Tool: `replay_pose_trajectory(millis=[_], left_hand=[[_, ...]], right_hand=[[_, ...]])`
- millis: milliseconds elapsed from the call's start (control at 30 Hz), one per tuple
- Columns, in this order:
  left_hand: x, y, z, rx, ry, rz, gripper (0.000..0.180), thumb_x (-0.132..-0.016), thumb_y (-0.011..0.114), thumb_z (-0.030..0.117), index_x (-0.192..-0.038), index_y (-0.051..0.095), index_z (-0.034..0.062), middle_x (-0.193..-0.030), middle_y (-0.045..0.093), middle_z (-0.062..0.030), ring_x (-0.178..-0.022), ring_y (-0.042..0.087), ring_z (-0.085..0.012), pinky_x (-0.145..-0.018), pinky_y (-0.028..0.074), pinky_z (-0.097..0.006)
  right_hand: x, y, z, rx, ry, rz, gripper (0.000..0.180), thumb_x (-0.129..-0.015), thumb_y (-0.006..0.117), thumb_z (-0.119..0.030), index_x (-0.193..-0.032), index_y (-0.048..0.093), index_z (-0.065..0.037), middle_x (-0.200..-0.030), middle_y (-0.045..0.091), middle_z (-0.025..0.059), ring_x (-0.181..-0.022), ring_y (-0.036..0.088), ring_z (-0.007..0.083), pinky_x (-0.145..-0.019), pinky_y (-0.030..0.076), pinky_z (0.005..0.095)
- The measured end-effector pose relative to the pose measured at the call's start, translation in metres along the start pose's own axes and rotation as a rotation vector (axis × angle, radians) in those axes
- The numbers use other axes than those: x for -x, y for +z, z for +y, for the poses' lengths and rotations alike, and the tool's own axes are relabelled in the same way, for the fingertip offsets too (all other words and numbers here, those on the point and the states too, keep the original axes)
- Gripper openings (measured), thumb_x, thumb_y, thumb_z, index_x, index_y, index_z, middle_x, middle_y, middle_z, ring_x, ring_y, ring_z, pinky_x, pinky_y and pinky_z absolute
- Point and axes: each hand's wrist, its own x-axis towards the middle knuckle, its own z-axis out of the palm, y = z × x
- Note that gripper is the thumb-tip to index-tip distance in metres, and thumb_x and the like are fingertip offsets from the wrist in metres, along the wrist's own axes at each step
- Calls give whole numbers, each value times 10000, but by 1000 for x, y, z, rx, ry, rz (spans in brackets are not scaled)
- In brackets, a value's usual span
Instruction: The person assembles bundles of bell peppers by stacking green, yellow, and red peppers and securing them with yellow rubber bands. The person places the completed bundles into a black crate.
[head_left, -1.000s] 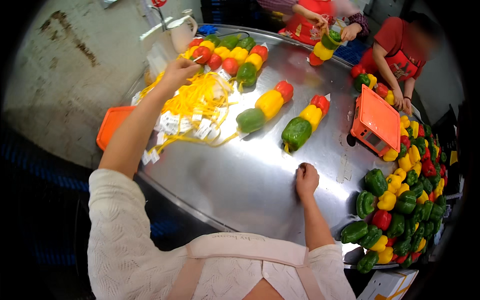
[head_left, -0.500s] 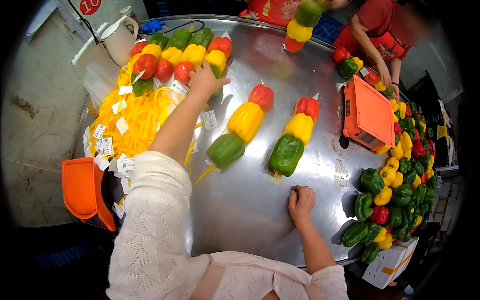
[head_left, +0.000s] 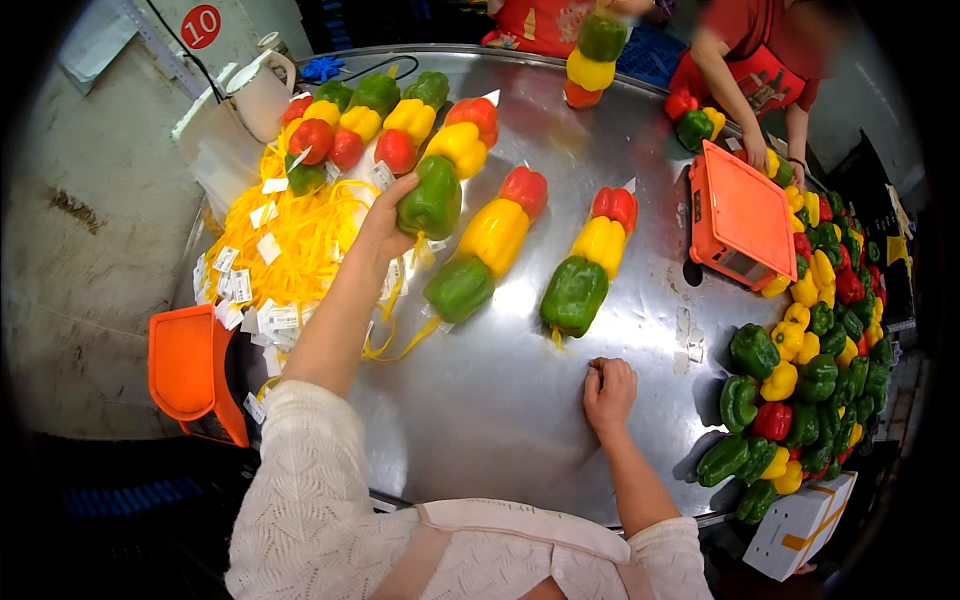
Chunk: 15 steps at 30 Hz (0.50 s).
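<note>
My left hand (head_left: 386,222) is closed round the green end of a bell pepper pack (head_left: 456,150), a row of one green, one yellow and one red pepper in clear wrap. To its right lie two similar packs, the nearer pack (head_left: 494,238) and a second pack (head_left: 598,238), green ends toward me. My right hand (head_left: 610,392) rests curled on the metal table (head_left: 480,420), below the second pack; whatever its fingers may hold is hidden. Left of my left hand is a heap of yellow ribbons (head_left: 290,238) with white tags.
More pepper packs (head_left: 375,95) lie at the far left. An orange-topped scale (head_left: 742,215) stands right of centre, beside heaped loose peppers (head_left: 815,370). An orange bin (head_left: 190,365) is at the left edge, a white carton (head_left: 800,525) at lower right. Two co-workers handle peppers across the table.
My left hand has closed on the pack at the right end of the far-left row and drawn it toward me and rightward. My right hand stays curled on the table. The view has shifted slightly.
</note>
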Motion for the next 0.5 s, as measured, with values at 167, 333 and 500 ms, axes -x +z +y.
replay_pose_trajectory(millis=[167,333,500], left_hand=[[102,46,-4,142,195,-512,730,-932,623,377,-1523,321,74,-1475,449,-146,-1322,485,-288,-1097,411,-451],[188,123,13,-200,312,-385,903,-799,725,504,-1447,367,-12,-1341,536,-224,-1094,647,-351,-896,568,-467],[273,190,-5,-355,336,-283,745,-768,765,387,-1319,472,-21,-1113,640,-176,-930,699,-305,-790,601,-411]], right_hand=[[4,4,3,-8,-11,5,69,-811,636,-82,-877,627,-100,-837,606,59,-809,570,282,-742,412,420],[3,3,4,-19,-10,-2,66,-832,603,-109,-882,639,-87,-889,638,94,-863,589,311,-788,428,434],[5,4,14,-8,-29,-41,111,-837,594,-124,-923,651,-86,-928,654,97,-919,595,313,-821,429,445]])
